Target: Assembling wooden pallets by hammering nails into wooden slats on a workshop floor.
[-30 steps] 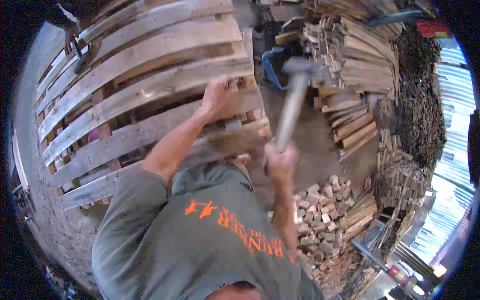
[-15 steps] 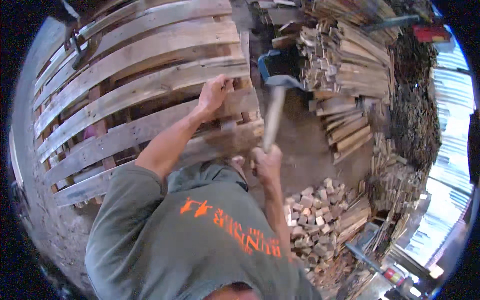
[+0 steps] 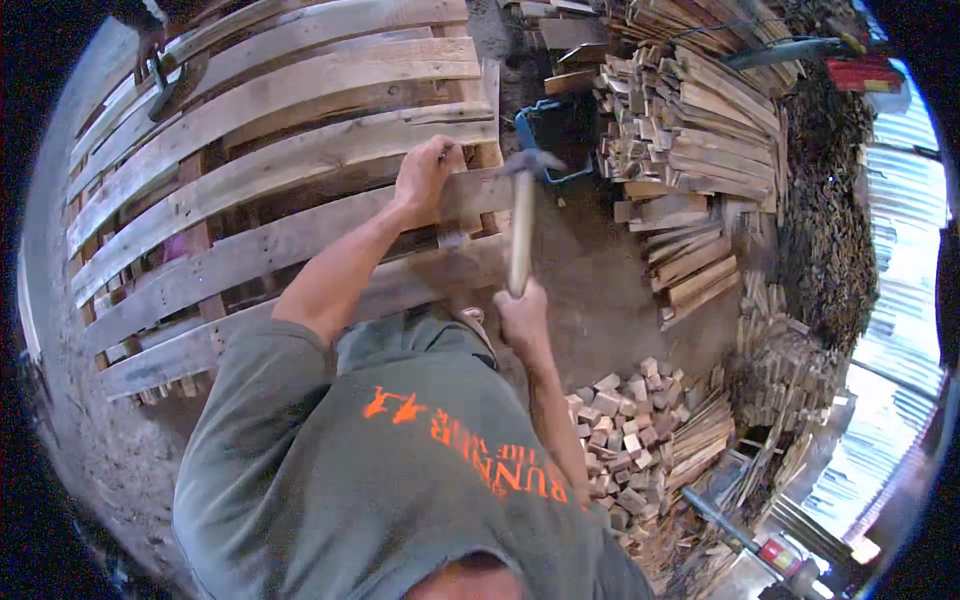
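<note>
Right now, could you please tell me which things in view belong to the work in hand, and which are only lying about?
In use:
pale-handled hammer, in the right hand
slatted wooden pallet, under the left hand

Apparently just lying about:
heap of wood blocks
stacked wooden slats
blue-rimmed container

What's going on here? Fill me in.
It's hand work at a slatted wooden pallet. The right hand grips a hammer, its head by the pallet's right edge. The left hand is near that edge too; whether it pinches anything is unclear. At upper left, another person's hand holds a hammer-like tool. Wood blocks lie heaped at lower right.
</note>
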Demonstrator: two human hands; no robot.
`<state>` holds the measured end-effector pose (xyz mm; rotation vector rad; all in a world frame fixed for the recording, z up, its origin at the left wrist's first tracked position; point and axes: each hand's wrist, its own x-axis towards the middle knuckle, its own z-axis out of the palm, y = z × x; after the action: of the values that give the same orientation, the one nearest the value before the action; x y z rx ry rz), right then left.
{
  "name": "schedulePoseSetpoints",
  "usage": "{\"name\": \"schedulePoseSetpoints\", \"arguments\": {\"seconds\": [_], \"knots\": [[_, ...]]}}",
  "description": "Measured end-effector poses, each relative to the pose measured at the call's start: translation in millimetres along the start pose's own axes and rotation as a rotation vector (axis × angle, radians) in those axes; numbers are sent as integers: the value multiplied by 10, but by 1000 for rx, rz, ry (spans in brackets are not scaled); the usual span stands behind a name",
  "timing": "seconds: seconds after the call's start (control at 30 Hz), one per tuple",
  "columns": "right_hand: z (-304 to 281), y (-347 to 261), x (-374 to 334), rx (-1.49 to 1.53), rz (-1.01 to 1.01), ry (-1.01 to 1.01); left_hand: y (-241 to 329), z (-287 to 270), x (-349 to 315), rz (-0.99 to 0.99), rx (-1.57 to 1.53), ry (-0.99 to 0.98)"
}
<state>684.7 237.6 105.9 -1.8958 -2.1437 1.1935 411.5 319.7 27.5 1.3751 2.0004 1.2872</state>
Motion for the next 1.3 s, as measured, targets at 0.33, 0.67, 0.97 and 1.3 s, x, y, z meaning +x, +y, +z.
{"name": "schedulePoseSetpoints", "arguments": {"seconds": [0.33, 0.67, 0.97, 1.3], "knots": [[-2095, -1362, -370, 640, -869, 802, -28, -10, 12, 2, 47, 56], [-964, -771, -85, 686, -35, 260, -120, 39, -93, -22, 59, 32], [-1100, -576, -212, 557, -696, 1068, 85, -38, -9, -13, 12, 73], [-1346, -1384, -220, 1330, -182, 296, 41, -92, -64, -21, 58, 118]]}}
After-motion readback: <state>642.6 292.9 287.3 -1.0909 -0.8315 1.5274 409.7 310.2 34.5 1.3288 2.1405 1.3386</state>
